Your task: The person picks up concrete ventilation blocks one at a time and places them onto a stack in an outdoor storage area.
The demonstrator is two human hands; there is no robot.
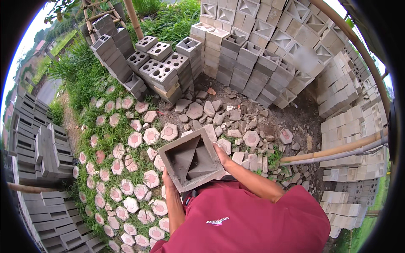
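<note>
While you carry the block (192,162) with both hands (167,179) (221,155) clamped on its edges, loose rubble (228,118) underfoot could trip you and make it slip.

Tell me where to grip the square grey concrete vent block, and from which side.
Grip the vent block by two opposite outer walls, coming from both sides, as the left hand and right hand do now. Its open face points up, with slanted inner ribs that look poor to hold; the flat outer walls probably give firmer purchase.
</note>
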